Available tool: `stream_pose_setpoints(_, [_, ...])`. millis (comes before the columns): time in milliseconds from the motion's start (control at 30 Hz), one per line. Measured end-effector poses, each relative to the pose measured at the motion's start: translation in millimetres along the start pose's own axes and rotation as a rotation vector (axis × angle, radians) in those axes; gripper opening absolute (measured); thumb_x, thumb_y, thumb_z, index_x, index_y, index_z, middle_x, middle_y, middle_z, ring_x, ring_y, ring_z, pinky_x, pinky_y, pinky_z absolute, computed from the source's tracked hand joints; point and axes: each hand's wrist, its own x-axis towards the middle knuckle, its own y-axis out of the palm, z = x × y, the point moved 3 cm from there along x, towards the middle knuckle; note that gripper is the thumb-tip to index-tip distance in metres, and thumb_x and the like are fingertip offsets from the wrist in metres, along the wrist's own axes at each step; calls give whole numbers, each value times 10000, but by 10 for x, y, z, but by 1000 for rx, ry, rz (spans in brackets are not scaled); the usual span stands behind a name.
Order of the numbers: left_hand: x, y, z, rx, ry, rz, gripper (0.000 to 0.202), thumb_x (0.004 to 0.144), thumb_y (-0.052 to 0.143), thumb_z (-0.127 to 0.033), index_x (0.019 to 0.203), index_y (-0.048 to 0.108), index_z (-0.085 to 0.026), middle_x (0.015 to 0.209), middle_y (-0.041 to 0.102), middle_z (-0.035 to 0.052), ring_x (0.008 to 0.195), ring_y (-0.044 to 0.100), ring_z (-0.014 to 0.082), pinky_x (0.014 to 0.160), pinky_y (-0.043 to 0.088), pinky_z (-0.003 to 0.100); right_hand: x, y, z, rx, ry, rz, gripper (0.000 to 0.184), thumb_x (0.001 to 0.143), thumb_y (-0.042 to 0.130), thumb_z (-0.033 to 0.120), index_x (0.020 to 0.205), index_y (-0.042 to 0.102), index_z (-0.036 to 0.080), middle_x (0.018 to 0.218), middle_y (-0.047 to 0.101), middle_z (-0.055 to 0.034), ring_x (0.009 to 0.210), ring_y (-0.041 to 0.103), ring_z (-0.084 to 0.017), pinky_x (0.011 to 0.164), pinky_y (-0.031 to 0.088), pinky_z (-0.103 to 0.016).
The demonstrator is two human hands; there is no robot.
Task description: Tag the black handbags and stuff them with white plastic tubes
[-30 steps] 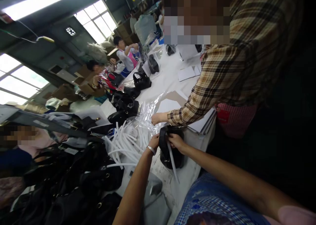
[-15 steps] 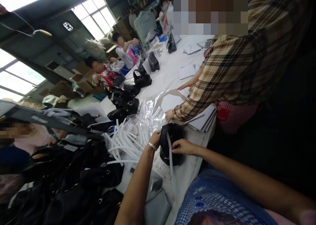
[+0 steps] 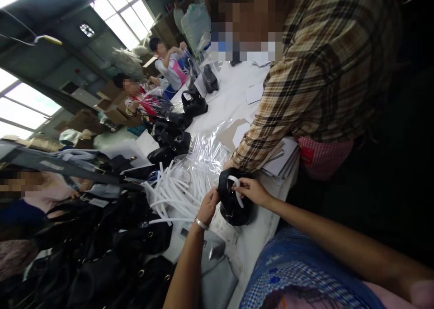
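A black handbag (image 3: 233, 211) stands on the white-covered table in front of me, its handle raised. My left hand (image 3: 209, 206), with a bracelet at the wrist, grips the handle's left side, fingers closed on it. On the other side my right hand (image 3: 252, 191) pinches a white foam tube (image 3: 240, 199), which curves in an arch along the inside of the handle. Its lower end hangs loose over the bag. A heap of similar white foam tubes (image 3: 174, 193) lies just left of my left hand.
Many black handbags (image 3: 101, 254) are piled at the lower left, and more stand along the table. Clear plastic film (image 3: 210, 148) lies beyond my hands. A co-worker in a plaid shirt (image 3: 298, 87) leans over stacked white boards (image 3: 283, 159) at right. Other people work across the table.
The white foam tube, which hung long and straight below the handle, now bends in an arch within it. My right hand has risen slightly. The plaid-sleeved co-worker leans further over the table.
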Motion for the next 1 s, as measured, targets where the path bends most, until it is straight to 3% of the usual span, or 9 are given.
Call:
stream_pose_setpoints(67, [-79, 12, 36, 52, 40, 10, 482, 724, 679, -443, 1088, 593, -139, 1025, 657, 90, 985, 584, 223, 867, 463, 311, 24, 24, 99, 28, -75, -70, 330, 770, 622, 457, 913, 600, 160, 708, 615, 0, 597, 554, -106, 589, 487, -238])
stream_pose_setpoints(133, [-110, 40, 63, 72, 56, -49, 441, 693, 718, -387, 1038, 603, -137, 979, 661, 76, 940, 591, 214, 846, 464, 296, 37, 55, 177, 23, -108, -97, 322, 781, 611, 457, 923, 598, 169, 695, 603, 8, 594, 544, -106, 592, 477, -235])
stream_pose_setpoints(267, [-196, 181, -67, 13, 81, -226, 311, 798, 604, -396, 972, 619, -139, 926, 671, 61, 877, 595, 190, 814, 453, 273, -38, 112, 321, -6, -82, -17, 322, 769, 624, 459, 904, 602, 167, 704, 603, 6, 600, 553, -116, 600, 474, -243])
stream_pose_setpoints(467, [-567, 444, -367, -170, 99, -208, 335, 821, 590, -366, 1093, 602, -170, 1059, 658, 72, 952, 593, 203, 831, 453, 276, -442, 107, 656, -19, -45, 109, 300, 807, 598, 421, 950, 616, 158, 775, 628, -16, 629, 567, -118, 629, 462, -244])
stream_pose_setpoints(567, [-675, 438, -268, -175, 53, -215, 304, 813, 601, -366, 1041, 626, -165, 981, 671, 62, 892, 598, 192, 807, 457, 277, -583, 108, 702, -14, 20, 213, 287, 814, 593, 386, 982, 613, 154, 771, 629, -21, 666, 582, -130, 659, 468, -253])
stream_pose_setpoints(700, [-703, 428, 47, -158, 37, -229, 290, 798, 615, -371, 994, 650, -160, 977, 674, 59, 898, 594, 193, 839, 441, 289, -643, 98, 575, -164, 71, 314, 234, 813, 581, 349, 952, 627, 167, 707, 628, -9, 672, 592, -147, 646, 459, -253])
stream_pose_setpoints(833, [-764, 504, 275, -159, 18, -197, 299, 819, 588, -362, 1029, 639, -155, 1005, 669, 68, 946, 587, 204, 885, 428, 306, -684, 78, 487, -378, -17, 219, 161, 841, 538, 316, 858, 637, 190, 705, 648, -3, 681, 590, -147, 670, 433, -249])
stream_pose_setpoints(933, [-822, 535, 294, -136, 26, -191, 338, 835, 566, -356, 1108, 609, -162, 1085, 647, 78, 1016, 568, 218, 940, 405, 328, -723, 97, 483, -342, -66, 151, 196, 884, 476, 310, 964, 616, 198, 737, 661, -4, 733, 611, -155, 726, 436, -257])
stream_pose_setpoints(1000, [-835, 531, 272, -113, 33, -191, 351, 825, 581, -353, 1120, 604, -164, 1092, 644, 80, 1026, 567, 222, 951, 400, 332, -733, 123, 469, -368, -82, 175, 179, 882, 479, 298, 932, 618, 197, 716, 651, -1, 713, 610, -152, 714, 435, -253])
